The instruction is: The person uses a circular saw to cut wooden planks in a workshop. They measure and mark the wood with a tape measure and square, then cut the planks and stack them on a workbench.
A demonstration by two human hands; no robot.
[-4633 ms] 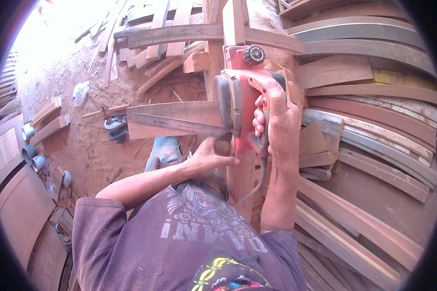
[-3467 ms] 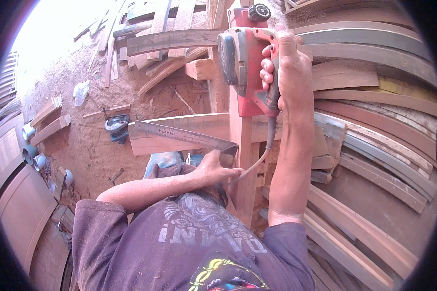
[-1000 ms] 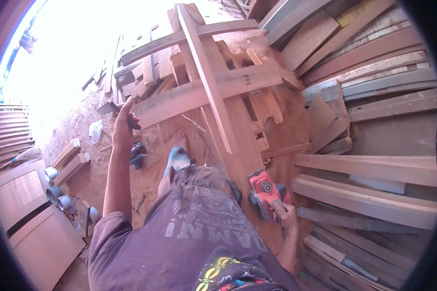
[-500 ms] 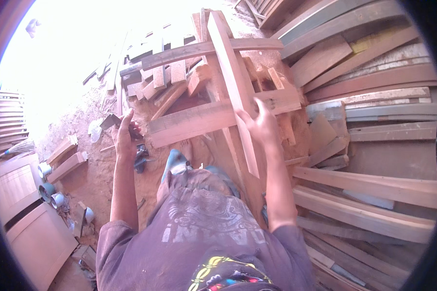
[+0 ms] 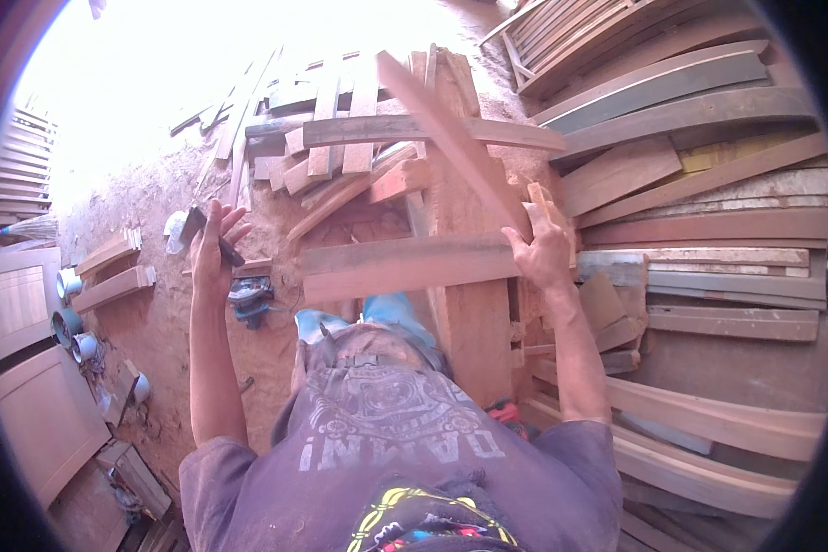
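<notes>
Where glare takes over: upper left, outlines lost.
Red planer [image 5: 511, 419]: mostly behind the shirt [image 5: 396, 451]; what it rests on, can't make out.
Carpenter's square [image 5: 192, 228]: seen nearly edge-on, blade hard to read.
Left hand [image 5: 213, 253]: grip loosely closed round the carpenter's square, some fingers spread; well left of the bench [image 5: 474, 345].
Right hand [image 5: 545, 250]: grip closed on the near end of the wooden strip [image 5: 455, 138]; some fingers hidden.
Strip's lie: slants away and leftward over the rear plank [image 5: 363, 130]; contact there, can't tell.
Across the bench: front plank [image 5: 405, 267], right end partly covered by the right hand.
Around: dark-blue power tool [image 5: 250, 299], left; stacked boards [image 5: 708, 227], right.
</notes>
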